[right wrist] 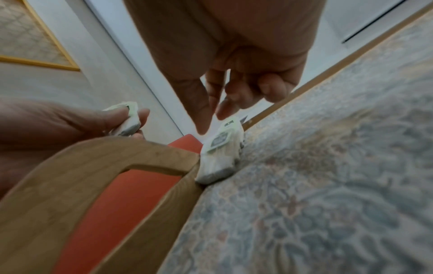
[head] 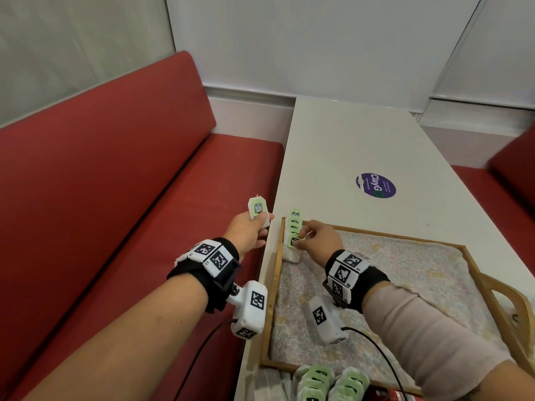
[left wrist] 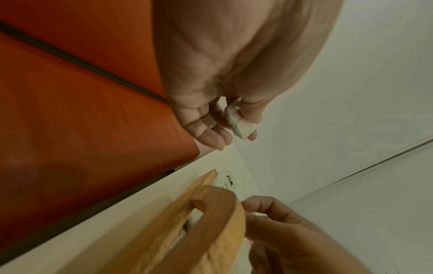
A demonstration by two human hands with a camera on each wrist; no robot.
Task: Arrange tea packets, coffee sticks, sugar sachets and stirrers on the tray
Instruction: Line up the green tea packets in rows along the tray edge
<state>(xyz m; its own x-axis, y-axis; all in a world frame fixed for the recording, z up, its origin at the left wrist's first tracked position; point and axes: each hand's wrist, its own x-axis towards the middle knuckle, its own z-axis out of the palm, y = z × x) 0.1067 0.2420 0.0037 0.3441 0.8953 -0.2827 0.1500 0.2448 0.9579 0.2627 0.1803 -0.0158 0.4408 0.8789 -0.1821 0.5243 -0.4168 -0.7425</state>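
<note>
Head view, near to far: spare tea packets wait below the tray. Right hand pinches the overlapped row in the far-left corner; a nudge could topple it. Left hand grips 1 packet over the bench, where it could drop.

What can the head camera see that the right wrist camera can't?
Only the head view shows the purple sticker on the table, the spare tea packets at the near edge, and both wrist cameras. Only the right wrist view shows the tray handle close up, with red seat through it. Both show the left hand holding a packet and the right hand on the row of packets in the tray.
</note>
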